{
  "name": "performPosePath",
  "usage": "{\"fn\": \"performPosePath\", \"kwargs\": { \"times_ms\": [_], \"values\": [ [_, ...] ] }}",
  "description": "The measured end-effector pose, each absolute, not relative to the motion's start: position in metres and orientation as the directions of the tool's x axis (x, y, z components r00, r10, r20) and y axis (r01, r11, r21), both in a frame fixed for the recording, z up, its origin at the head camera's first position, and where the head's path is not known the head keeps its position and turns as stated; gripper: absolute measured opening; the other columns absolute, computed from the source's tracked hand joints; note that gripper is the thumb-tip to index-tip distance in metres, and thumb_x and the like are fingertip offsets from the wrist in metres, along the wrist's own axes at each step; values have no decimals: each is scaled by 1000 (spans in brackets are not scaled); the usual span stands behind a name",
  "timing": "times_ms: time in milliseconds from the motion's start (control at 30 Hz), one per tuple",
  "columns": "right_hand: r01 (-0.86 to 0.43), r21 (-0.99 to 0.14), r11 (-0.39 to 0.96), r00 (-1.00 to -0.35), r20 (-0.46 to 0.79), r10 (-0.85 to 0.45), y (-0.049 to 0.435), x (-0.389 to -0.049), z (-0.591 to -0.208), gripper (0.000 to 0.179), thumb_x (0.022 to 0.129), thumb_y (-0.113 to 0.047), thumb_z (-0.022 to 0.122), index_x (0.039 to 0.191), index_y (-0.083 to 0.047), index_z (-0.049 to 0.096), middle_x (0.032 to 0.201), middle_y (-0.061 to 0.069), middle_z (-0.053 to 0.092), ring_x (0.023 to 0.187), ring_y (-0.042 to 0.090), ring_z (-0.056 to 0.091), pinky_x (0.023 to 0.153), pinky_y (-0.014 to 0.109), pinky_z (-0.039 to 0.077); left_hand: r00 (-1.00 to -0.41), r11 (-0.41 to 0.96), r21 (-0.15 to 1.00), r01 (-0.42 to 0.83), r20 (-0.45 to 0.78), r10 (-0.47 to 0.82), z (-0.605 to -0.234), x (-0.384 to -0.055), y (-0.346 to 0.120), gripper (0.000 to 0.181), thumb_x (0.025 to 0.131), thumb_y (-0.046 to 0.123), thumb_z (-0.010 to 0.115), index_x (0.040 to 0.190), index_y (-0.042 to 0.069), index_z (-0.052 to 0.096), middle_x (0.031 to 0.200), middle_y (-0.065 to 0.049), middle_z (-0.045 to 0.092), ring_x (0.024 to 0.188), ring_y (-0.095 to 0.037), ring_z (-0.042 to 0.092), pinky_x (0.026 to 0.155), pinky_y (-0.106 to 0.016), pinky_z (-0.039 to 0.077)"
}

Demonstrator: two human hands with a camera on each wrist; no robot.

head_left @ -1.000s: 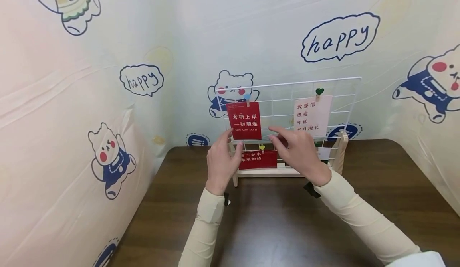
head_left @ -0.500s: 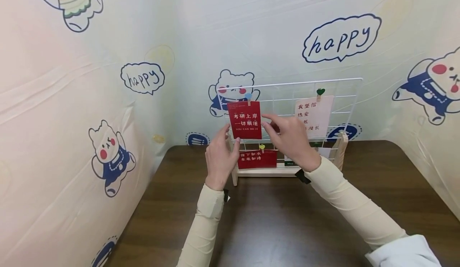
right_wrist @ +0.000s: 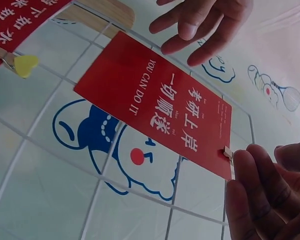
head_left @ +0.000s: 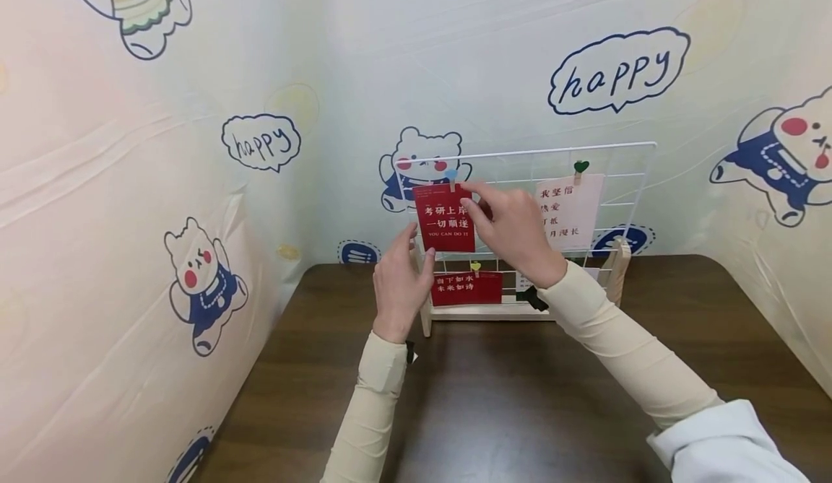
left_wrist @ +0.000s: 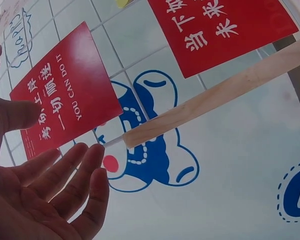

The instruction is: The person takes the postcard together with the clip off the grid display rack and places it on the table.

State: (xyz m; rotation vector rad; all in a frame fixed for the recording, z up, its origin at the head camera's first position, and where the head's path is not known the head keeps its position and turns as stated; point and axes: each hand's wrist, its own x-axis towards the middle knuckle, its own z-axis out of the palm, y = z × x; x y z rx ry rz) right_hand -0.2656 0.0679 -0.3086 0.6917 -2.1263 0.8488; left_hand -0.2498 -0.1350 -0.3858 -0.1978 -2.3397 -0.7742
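A red card (head_left: 445, 227) with white lettering hangs at the upper left of a white wire grid (head_left: 526, 153), held by a clothespin with a blue top (head_left: 451, 175). My left hand (head_left: 398, 284) is at the card's lower left; its fingers are loosely bent and spread from the thumb, with no grip on the card visible. At the card's upper right is my right hand (head_left: 516, 230). In the right wrist view its fingertips (right_wrist: 242, 160) lie close beside the small wooden clothespin (right_wrist: 228, 153), the thumb apart from them. Whether they touch it I cannot tell.
A second red card (head_left: 466, 292) hangs lower on the grid under a yellow heart clothespin (head_left: 476, 267). A pale card (head_left: 575, 212) with a green heart clothespin (head_left: 581, 167) hangs upper right. The grid's wooden base (head_left: 487, 312) stands on a dark brown table (head_left: 494, 403).
My right hand has moved left and up, from right of the upper red card to its top right corner near the clothespin. My left hand has stayed almost in place beside the card.
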Motion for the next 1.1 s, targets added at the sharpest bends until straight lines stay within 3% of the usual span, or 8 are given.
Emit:
{"fn": "performPosePath", "kwargs": {
  "times_ms": [200, 467, 867, 1100],
  "values": [
    [-681, -316, 661, -581, 782, -225, 62, -271, -298, 31, 100, -20, 70, 129, -8, 73, 64, 9, 66, 47, 15, 49, 50, 26, 43, -769, 810, 472, 346, 638, -43, -381, -251, -135, 58, 95, 31, 75, 148, 14, 57, 135, -7, 73, 105, -27, 76, 83, -42, 64],
    [-670, -274, 690, -567, 789, -237, 57, -277, -285, 29, 103, -21, 66, 129, -10, 74, 52, 7, 53, 44, 9, 31, 45, 27, 28, -779, 817, 460, 346, 627, -23, -375, -252, -135, 59, 97, 32, 72, 150, 14, 54, 140, -5, 70, 107, -24, 75, 88, -41, 63],
    [-590, -231, 773, -646, 710, -281, 52, -286, -277, 32, 104, -25, 64, 133, -12, 71, 55, 7, 55, 45, 18, 41, 45, 28, 30, -812, 784, 523, 334, 582, -41, -371, -254, -133, 61, 97, 32, 73, 152, 15, 52, 141, -6, 69, 111, -25, 76, 92, -44, 62],
    [-548, -191, 814, -682, 665, -303, 49, -288, -272, 32, 105, -24, 62, 132, -9, 71, 59, 9, 60, 52, 23, 53, 48, 28, 38, -834, 728, 593, 344, 549, -54, -369, -255, -133, 58, 96, 32, 73, 150, 19, 53, 137, -6, 71, 112, -25, 75, 98, -47, 59]
  ]
}}
